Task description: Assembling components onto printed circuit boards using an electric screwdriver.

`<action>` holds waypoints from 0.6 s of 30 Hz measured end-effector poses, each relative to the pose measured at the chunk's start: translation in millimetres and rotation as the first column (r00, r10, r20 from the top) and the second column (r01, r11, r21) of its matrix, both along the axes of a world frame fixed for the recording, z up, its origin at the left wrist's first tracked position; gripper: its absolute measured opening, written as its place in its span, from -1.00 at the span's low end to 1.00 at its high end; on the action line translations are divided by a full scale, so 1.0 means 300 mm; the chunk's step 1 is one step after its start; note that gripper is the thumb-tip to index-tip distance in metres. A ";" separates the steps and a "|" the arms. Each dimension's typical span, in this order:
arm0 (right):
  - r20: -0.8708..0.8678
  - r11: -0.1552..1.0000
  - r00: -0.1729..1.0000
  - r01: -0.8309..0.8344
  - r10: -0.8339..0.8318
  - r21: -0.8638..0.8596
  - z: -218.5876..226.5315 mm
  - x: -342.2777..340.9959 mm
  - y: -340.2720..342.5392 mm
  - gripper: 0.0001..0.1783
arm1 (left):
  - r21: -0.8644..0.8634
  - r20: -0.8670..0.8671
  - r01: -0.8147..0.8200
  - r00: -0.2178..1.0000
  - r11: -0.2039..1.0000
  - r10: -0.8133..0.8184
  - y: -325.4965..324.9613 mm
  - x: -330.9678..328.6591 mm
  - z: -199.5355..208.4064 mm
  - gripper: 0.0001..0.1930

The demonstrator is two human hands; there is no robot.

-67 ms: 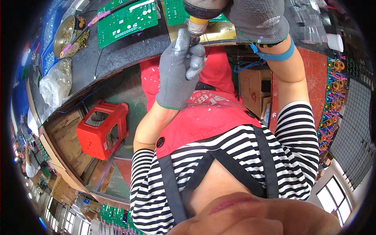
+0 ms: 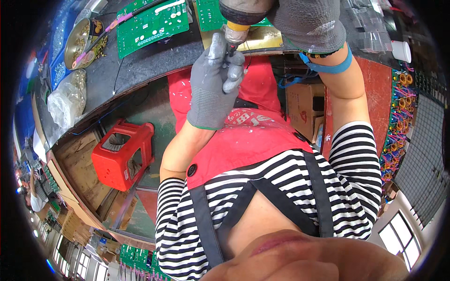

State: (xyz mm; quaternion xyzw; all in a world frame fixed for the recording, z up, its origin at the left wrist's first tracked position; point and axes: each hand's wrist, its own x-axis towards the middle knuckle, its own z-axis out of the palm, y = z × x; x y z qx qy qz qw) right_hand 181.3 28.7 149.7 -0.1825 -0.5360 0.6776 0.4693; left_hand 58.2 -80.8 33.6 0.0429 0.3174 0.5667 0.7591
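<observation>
At the top middle, my gloved right hand [image 2: 309, 25] is closed around a power screwdriver [image 2: 244, 11] with a black body and a yellow collar. Its grip is mostly hidden by the hand. My left hand [image 2: 213, 86], in a grey coated glove, is just below the tool's nose with curled fingers. A small dark piece [image 2: 231, 48] shows between thumb and fingers at the tool's tip; what it is I cannot make out. Behind the tool lie a brass-coloured plate [image 2: 267, 41] and a green circuit board [image 2: 207, 16].
Another green circuit board [image 2: 152, 30] lies to the left on the dark bench [image 2: 131, 72]. Further left are a round tin [image 2: 79, 40] of small metal parts and a clear plastic bag [image 2: 68, 103]. A white cap [image 2: 401, 51] sits at right. Below stands a red stool [image 2: 117, 157].
The tool's nose has shifted slightly against my left fingers, and the dark piece at its tip shows more. The blue cord below my right wrist has swung a little.
</observation>
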 end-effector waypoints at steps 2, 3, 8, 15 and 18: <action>-0.132 0.978 0.974 -0.194 0.183 -0.074 -0.033 0.021 0.027 -0.69 | 0.024 0.006 0.005 1.000 1.000 -0.005 0.007 0.009 0.001 -0.56; -0.173 0.971 0.961 -0.230 0.216 -0.069 -0.078 0.003 0.042 -0.69 | 0.052 0.007 0.008 1.000 0.999 -0.008 -0.002 0.003 -0.002 -0.56; -0.239 0.956 0.970 -0.032 -0.040 -0.292 -0.091 -0.052 0.020 -0.71 | 0.009 0.063 -0.048 0.997 0.999 0.047 -0.004 0.017 0.021 -0.56; 0.060 0.964 0.978 0.184 -0.199 0.189 -0.040 -0.016 0.020 -0.77 | -0.014 0.090 -0.024 0.996 1.000 0.025 0.002 0.038 -0.003 -0.56; -0.177 0.994 0.984 -0.017 0.036 0.108 -0.104 -0.012 0.036 -0.79 | -0.017 0.130 -0.043 0.991 0.999 0.045 0.004 0.040 -0.014 -0.57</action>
